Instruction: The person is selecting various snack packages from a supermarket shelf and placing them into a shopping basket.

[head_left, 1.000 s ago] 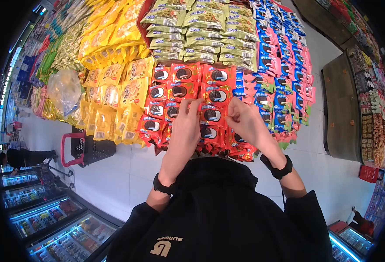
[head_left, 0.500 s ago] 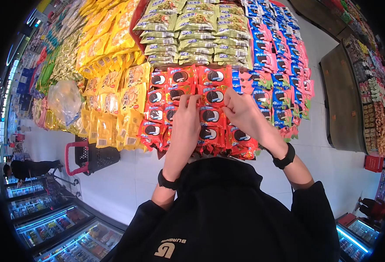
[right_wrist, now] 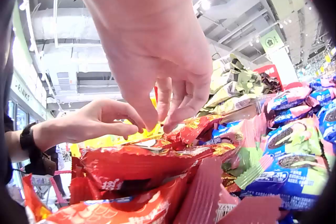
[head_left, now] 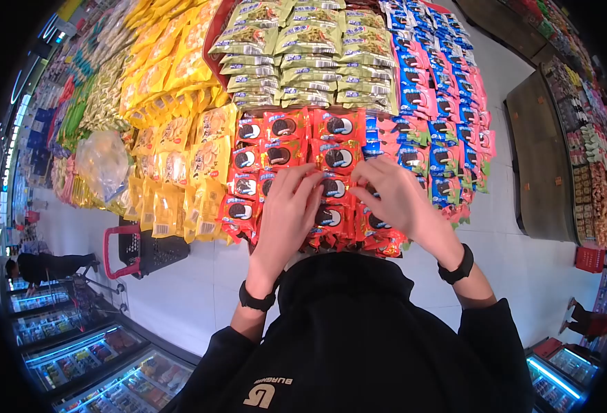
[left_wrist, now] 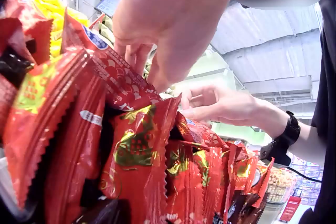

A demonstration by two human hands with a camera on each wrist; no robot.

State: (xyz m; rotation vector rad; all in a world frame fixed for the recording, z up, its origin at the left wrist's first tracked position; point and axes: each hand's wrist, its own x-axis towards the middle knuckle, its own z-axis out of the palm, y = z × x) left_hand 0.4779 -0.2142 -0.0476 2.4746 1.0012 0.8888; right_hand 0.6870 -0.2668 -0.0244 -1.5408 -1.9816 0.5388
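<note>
Rows of red snack packs (head_left: 284,126), printed with a dark sandwich cookie, fill the middle of the display. My left hand (head_left: 288,210) is over their left columns, thumb and forefinger tips close together at the left edge of one red cookie pack (head_left: 335,187). Opposite it, my right hand (head_left: 401,203) pinches near that pack's right edge with bent fingers. The right wrist view shows both sets of fingertips nearly meeting above the shiny red wrappers (right_wrist: 131,166). From the left wrist, red packs (left_wrist: 137,155) stand upright below the left hand, partly hiding its fingertips.
Yellow bags (head_left: 172,165) lie to the left, green bags (head_left: 310,41) behind, blue and pink packs (head_left: 444,131) to the right. A clear plastic bag (head_left: 102,165) sits at the left. On the floor stands a dark basket with a red handle (head_left: 121,251). Another person (head_left: 52,267) is far left.
Both hands have come slightly nearer the body over the red packs. The right hand's fingers were curled tighter and farther up; now they are looser and lower.
</note>
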